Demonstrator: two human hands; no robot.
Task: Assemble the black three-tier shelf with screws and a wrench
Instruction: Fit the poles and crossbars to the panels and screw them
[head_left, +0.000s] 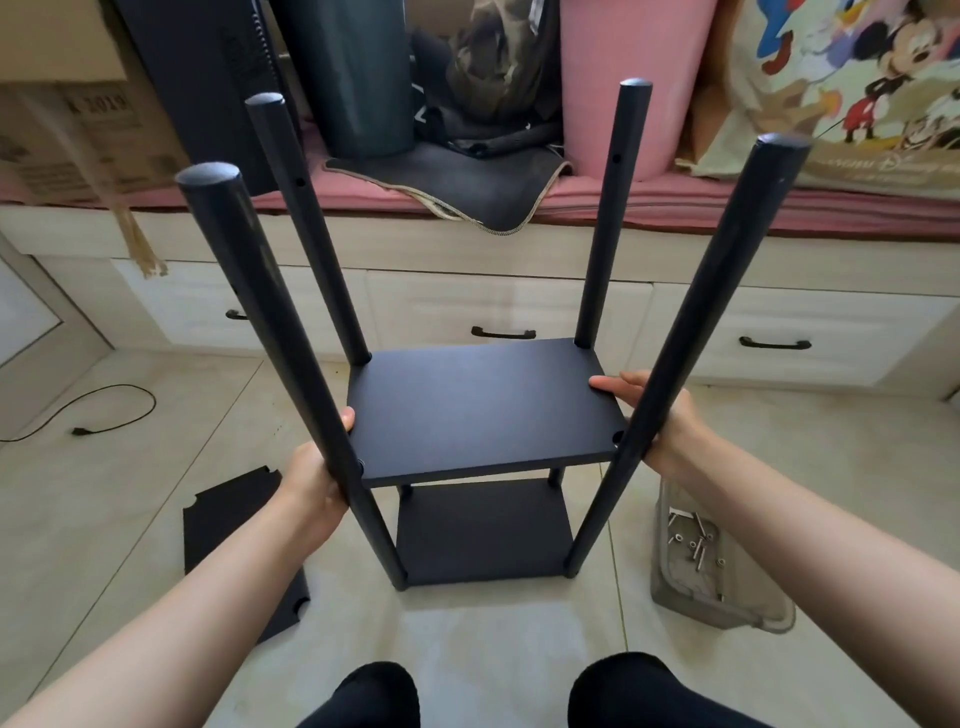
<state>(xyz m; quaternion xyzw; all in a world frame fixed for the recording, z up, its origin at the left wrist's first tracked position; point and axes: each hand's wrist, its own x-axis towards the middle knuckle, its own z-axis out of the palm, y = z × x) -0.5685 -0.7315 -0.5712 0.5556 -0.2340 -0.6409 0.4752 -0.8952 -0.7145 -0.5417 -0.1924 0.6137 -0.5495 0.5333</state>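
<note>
Now we've got the bottom shelf board on four poles, and both our left hand and right hand grip the middle shelf board at its side edges; the third board lies on the floor, left, screws unused at right.

I see a pale tiled floor, cream drawers with dark handles under a pink-cushioned bench, and cardboard boxes at its left end.

Your arms are bare, no sleeves or jewellery showing on either hand; your knees wear black trousers.
</note>
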